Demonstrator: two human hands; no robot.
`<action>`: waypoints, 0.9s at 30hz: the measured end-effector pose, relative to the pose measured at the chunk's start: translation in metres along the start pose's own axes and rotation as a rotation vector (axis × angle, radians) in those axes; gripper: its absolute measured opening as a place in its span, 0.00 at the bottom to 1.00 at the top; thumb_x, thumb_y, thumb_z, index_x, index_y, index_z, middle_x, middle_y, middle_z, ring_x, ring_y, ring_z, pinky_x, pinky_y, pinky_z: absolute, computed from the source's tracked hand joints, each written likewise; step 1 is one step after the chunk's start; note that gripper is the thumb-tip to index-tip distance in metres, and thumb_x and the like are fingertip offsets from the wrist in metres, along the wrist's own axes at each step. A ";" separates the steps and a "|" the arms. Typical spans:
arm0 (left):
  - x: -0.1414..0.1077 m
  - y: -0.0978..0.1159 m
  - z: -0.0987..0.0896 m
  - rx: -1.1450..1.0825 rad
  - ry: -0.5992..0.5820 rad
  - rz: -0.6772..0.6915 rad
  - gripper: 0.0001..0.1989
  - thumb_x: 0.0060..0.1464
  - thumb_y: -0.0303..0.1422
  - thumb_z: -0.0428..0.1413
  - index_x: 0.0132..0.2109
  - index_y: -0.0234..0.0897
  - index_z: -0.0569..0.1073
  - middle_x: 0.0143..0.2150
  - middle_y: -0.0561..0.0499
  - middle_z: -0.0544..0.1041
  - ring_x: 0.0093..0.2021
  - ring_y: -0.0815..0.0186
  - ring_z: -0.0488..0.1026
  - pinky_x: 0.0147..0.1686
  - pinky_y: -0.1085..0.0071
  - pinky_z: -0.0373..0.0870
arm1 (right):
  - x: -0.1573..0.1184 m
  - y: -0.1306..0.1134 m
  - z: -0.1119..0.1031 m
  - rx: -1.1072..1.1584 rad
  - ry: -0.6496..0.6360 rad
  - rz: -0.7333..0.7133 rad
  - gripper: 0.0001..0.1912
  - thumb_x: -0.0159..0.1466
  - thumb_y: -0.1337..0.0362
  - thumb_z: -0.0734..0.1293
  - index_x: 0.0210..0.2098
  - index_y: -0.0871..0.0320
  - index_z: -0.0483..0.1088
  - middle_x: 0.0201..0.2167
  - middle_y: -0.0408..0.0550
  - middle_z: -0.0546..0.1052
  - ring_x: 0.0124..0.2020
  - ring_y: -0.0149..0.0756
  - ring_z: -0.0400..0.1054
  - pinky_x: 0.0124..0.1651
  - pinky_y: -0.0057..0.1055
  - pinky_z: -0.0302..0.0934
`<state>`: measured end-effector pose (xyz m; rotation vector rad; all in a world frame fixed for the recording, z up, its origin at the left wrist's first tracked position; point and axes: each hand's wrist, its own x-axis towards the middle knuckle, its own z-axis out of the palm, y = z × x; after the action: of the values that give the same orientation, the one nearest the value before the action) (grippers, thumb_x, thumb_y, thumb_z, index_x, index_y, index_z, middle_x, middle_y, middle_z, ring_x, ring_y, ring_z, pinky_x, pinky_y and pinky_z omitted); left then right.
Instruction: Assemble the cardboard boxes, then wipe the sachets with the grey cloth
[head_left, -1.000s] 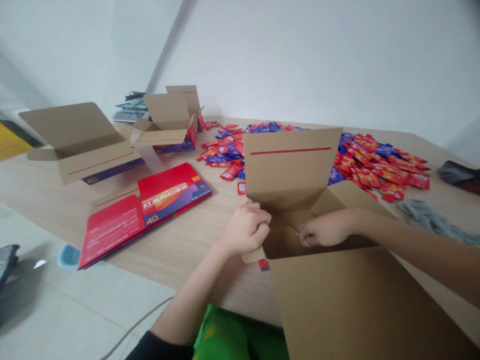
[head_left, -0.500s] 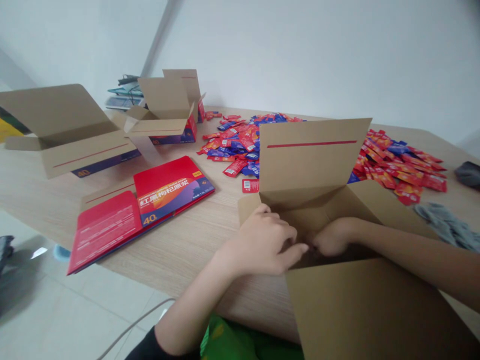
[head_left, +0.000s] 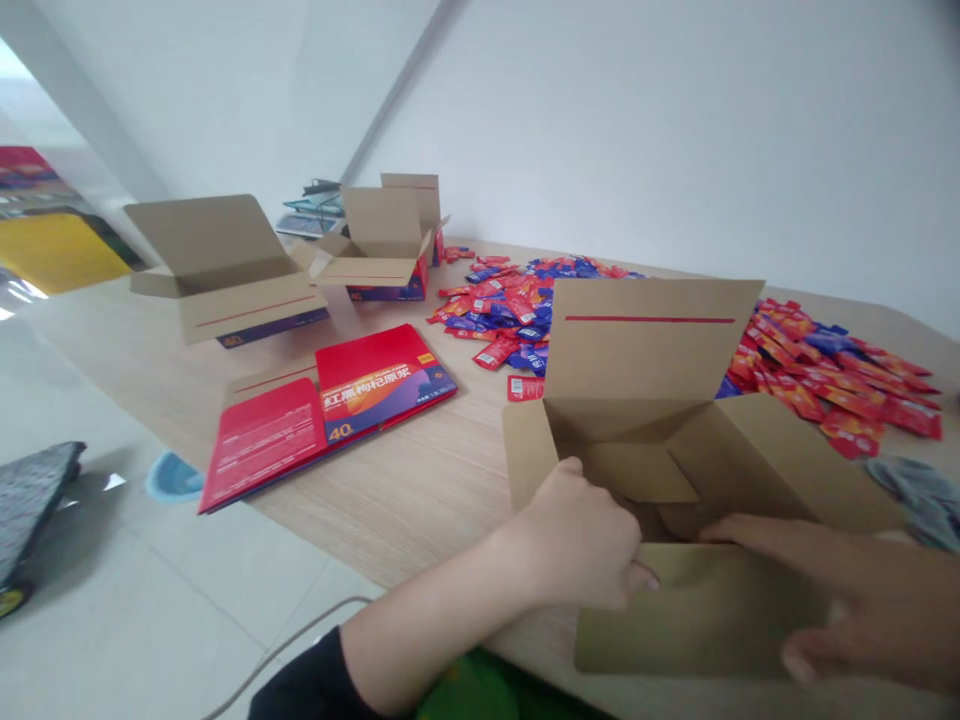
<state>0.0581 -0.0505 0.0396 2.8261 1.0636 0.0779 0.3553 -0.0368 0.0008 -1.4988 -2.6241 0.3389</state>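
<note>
An unfolded brown cardboard box (head_left: 652,340) stands with its top open at the table's near edge. Its back flap, with a red strip, is upright, and its front flap (head_left: 697,610) slopes towards me. Curled over the box's near-left edge is my left hand (head_left: 581,540), shut on it, with some fingertips hidden. My right hand (head_left: 847,590), slightly blurred, lies across the near-right rim with fingers stretched and thumb spread over the front flap. Inside the box, a small inner flap (head_left: 637,472) is folded near the bottom.
Flat red and purple cartons (head_left: 367,400) lie stacked to the left. Open boxes (head_left: 247,300) stand behind them. Heaps of red and blue sachets (head_left: 510,305) spread behind the box, more sachets (head_left: 832,370) to its right. A grey cloth (head_left: 915,495) lies at far right.
My right hand has come up out of the box onto its near rim and front flap. The front flap now tilts lower. My left hand stays at the near-left edge. The view has shifted left.
</note>
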 end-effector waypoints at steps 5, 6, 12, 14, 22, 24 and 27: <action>0.000 -0.003 -0.011 0.027 -0.030 -0.027 0.12 0.58 0.38 0.56 0.34 0.35 0.79 0.29 0.44 0.81 0.31 0.57 0.79 0.30 0.64 0.68 | 0.002 0.003 0.009 -0.034 0.086 -0.112 0.12 0.60 0.61 0.63 0.38 0.43 0.77 0.36 0.51 0.82 0.35 0.51 0.78 0.31 0.41 0.73; -0.003 -0.007 -0.015 0.040 -0.017 -0.038 0.10 0.57 0.36 0.56 0.35 0.36 0.78 0.29 0.44 0.81 0.32 0.57 0.79 0.28 0.65 0.68 | 0.009 -0.004 0.006 -0.066 0.135 -0.144 0.12 0.62 0.60 0.61 0.38 0.45 0.76 0.35 0.51 0.82 0.34 0.50 0.78 0.29 0.40 0.72; -0.057 -0.044 -0.054 0.137 0.096 -0.304 0.08 0.59 0.31 0.51 0.37 0.39 0.75 0.29 0.48 0.80 0.29 0.59 0.78 0.26 0.67 0.66 | 0.091 -0.080 -0.031 -0.182 0.192 -0.361 0.08 0.65 0.64 0.60 0.34 0.52 0.70 0.27 0.45 0.78 0.28 0.40 0.74 0.28 0.32 0.61; -0.082 -0.059 -0.069 0.189 0.132 -0.449 0.09 0.59 0.30 0.49 0.39 0.41 0.75 0.29 0.49 0.80 0.29 0.59 0.77 0.26 0.67 0.64 | 0.131 -0.114 -0.047 -0.224 0.221 -0.443 0.06 0.65 0.65 0.61 0.35 0.53 0.70 0.27 0.45 0.78 0.30 0.40 0.74 0.30 0.32 0.59; -0.171 -0.130 -0.118 0.351 0.077 -1.161 0.16 0.61 0.41 0.43 0.42 0.44 0.74 0.34 0.48 0.80 0.33 0.55 0.76 0.31 0.66 0.62 | 0.295 -0.177 -0.094 0.420 0.739 -0.576 0.11 0.63 0.68 0.62 0.43 0.55 0.73 0.45 0.48 0.77 0.47 0.38 0.71 0.51 0.36 0.63; -0.191 -0.144 -0.124 0.353 0.084 -1.299 0.19 0.60 0.43 0.41 0.44 0.45 0.75 0.36 0.48 0.80 0.34 0.54 0.75 0.31 0.66 0.61 | 0.341 -0.174 -0.080 0.498 0.629 -0.439 0.11 0.63 0.69 0.61 0.41 0.58 0.74 0.40 0.49 0.78 0.42 0.38 0.72 0.48 0.36 0.65; -0.214 -0.162 -0.129 0.350 0.098 -1.451 0.21 0.60 0.45 0.40 0.45 0.46 0.75 0.36 0.48 0.79 0.32 0.56 0.73 0.30 0.67 0.61 | 0.403 -0.191 -0.036 0.348 0.115 -0.390 0.14 0.60 0.74 0.59 0.38 0.63 0.75 0.36 0.50 0.80 0.39 0.37 0.73 0.46 0.34 0.65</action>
<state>-0.2202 -0.0590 0.1454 1.5527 2.9640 -0.1189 -0.0035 0.2213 0.0724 -0.8546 -2.5221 0.6084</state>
